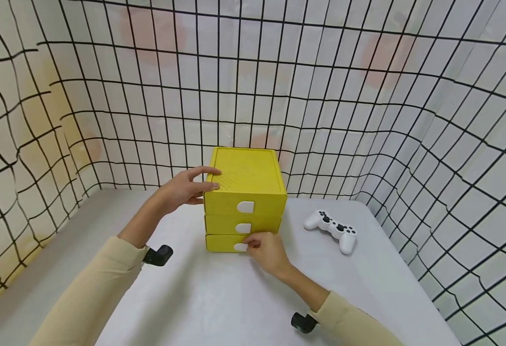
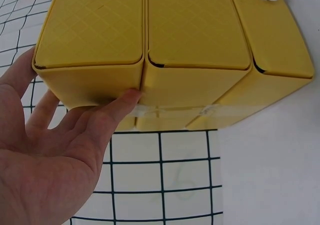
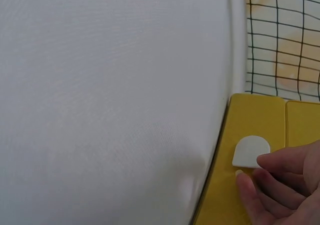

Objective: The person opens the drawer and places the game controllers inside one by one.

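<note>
Beige sleeves point(image 1: 90, 290) reach in from below toward the yellow drawer unit point(image 1: 253, 168), which stands upright on the white table point(image 1: 218, 298) straight ahead, its depth running away from you. What matters is that the white tab point(image 1: 240, 247) on the bottom drawer point(image 1: 220, 243) faces you; your right hand point(image 1: 269, 252) is nearer it, angled in from the right, curled fingertips pinching its edge. Your left hand point(image 1: 181, 190), fingers spread, rests against the unit's upper left side.
</note>
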Demonstrator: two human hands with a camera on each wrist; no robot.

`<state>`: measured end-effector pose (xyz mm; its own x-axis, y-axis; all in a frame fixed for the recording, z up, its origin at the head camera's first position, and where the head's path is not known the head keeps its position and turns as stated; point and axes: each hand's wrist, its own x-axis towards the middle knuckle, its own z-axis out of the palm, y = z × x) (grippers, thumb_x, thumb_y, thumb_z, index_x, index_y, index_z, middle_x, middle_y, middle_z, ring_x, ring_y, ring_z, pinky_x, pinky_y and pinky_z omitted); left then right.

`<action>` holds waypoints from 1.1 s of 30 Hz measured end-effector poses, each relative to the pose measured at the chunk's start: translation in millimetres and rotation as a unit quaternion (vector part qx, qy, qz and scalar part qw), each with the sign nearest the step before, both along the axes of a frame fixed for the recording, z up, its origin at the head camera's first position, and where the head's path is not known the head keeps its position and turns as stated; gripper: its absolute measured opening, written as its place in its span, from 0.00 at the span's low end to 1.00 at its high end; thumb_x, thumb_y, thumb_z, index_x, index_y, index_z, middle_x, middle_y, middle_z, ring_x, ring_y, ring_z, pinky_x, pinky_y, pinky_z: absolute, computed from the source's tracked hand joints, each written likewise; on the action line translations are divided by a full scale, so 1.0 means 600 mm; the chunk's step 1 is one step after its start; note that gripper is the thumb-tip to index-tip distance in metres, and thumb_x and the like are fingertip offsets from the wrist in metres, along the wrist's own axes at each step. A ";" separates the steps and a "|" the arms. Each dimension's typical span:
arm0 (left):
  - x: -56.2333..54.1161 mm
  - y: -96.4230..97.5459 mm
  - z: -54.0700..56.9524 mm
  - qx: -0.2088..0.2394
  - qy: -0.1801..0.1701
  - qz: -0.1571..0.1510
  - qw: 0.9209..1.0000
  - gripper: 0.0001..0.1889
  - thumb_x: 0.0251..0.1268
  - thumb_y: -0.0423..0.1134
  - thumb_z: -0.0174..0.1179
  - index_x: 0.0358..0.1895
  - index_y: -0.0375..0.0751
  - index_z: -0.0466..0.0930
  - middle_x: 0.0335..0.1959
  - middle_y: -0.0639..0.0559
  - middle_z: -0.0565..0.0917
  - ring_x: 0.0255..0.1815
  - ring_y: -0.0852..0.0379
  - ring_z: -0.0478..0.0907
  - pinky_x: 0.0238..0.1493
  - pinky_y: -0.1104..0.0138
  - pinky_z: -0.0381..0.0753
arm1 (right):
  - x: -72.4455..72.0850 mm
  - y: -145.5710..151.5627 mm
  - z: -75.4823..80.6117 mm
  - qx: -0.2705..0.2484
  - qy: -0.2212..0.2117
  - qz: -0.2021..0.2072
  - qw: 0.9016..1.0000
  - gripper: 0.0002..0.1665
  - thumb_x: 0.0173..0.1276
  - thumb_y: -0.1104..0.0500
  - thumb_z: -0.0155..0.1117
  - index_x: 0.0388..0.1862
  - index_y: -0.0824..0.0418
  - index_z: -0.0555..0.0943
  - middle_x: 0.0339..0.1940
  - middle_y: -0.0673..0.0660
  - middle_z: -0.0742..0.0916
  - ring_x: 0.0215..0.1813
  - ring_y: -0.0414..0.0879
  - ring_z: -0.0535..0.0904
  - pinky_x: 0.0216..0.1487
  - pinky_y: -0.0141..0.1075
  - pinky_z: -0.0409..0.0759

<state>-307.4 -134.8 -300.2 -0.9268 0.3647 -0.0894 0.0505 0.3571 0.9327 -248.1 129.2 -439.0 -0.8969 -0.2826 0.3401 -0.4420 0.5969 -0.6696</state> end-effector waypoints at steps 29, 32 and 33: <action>0.003 -0.002 -0.002 0.005 0.004 -0.007 1.000 0.29 0.69 0.53 0.66 0.71 0.60 0.70 0.65 0.47 0.79 0.64 0.45 0.80 0.70 0.46 0.74 | 0.037 0.007 0.028 0.035 -0.092 0.036 0.994 0.04 0.60 0.71 0.70 0.30 0.66 0.90 0.24 0.55 0.89 0.21 0.38 0.79 0.22 0.28 0.79; 0.003 -0.004 -0.002 0.006 0.005 -0.009 1.000 0.30 0.69 0.53 0.66 0.71 0.59 0.69 0.66 0.46 0.78 0.64 0.45 0.80 0.70 0.46 0.74 | 0.045 0.008 0.035 0.038 -0.113 0.047 0.992 0.04 0.61 0.71 0.70 0.31 0.66 0.90 0.22 0.57 0.88 0.18 0.39 0.77 0.20 0.28 0.78; 0.003 -0.004 -0.002 0.005 0.006 -0.009 1.000 0.30 0.69 0.53 0.66 0.72 0.59 0.69 0.66 0.46 0.78 0.64 0.45 0.80 0.70 0.46 0.74 | 0.048 0.008 0.038 0.038 -0.122 0.050 0.991 0.04 0.61 0.71 0.70 0.31 0.67 0.90 0.22 0.57 0.88 0.17 0.39 0.76 0.19 0.28 0.78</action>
